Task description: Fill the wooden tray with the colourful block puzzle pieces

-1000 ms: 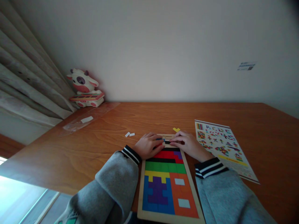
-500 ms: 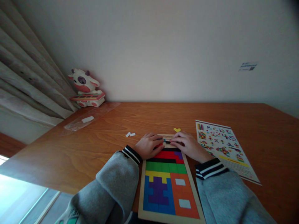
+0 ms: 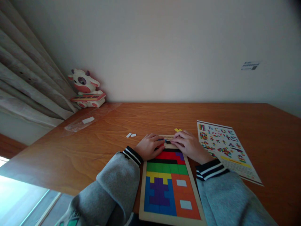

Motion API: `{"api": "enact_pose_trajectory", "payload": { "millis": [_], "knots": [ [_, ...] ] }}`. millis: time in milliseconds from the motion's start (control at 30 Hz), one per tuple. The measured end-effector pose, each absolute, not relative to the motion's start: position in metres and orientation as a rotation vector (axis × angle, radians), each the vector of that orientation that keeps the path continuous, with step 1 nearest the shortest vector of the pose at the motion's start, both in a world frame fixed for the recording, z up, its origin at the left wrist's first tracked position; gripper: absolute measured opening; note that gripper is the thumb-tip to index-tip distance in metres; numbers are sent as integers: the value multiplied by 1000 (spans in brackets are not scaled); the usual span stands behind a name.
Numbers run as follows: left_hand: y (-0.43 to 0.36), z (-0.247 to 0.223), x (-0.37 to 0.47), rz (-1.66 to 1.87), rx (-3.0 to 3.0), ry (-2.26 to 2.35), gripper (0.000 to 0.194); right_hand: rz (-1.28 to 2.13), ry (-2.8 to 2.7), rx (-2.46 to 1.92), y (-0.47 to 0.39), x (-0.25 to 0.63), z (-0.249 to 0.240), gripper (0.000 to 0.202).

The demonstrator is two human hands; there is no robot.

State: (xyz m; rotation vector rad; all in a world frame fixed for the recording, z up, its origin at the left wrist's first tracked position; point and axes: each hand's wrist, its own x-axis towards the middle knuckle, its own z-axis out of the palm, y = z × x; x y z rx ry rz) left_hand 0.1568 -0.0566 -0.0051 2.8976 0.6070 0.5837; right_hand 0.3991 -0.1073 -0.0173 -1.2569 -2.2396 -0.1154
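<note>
A wooden puzzle board lies lengthwise before me, filled over most of its surface with coloured block pieces. My left hand rests over its far left part, fingers stretched and thumb apart, fingertips touching small pieces near a bit of blue and red. From the right, my right hand reaches to the far end, its thumb and forefinger pinched at a small black puzzle piece. The fingers partly cover that piece. Just beyond the right hand lies a yellow piece on the table.
A printed pattern sheet lies right of the board. Two small white pieces sit left of it. Farther left is a clear plastic bag with a white piece. A toy cow stands in the back corner by the curtain.
My right hand has shifted very slightly, its fingers bending a little more. My left hand and the board stay almost the same.
</note>
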Motion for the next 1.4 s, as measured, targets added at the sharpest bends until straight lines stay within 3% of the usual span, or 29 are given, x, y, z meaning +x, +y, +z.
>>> {"api": "enact_pose_trajectory", "payload": {
  "millis": [533,1067,1400],
  "knots": [
    [-56,-3,157,573,2888,584,31,-23,-2247,-1359,-108,404,-21,18],
    [-57,-3,157,617,2889,576,32,9,-1899,-1523,-107,398,-24,23],
    [-63,1,160,591,2791,98,24,-101,-1943,-1607,-102,411,-36,32]
  ]
}}
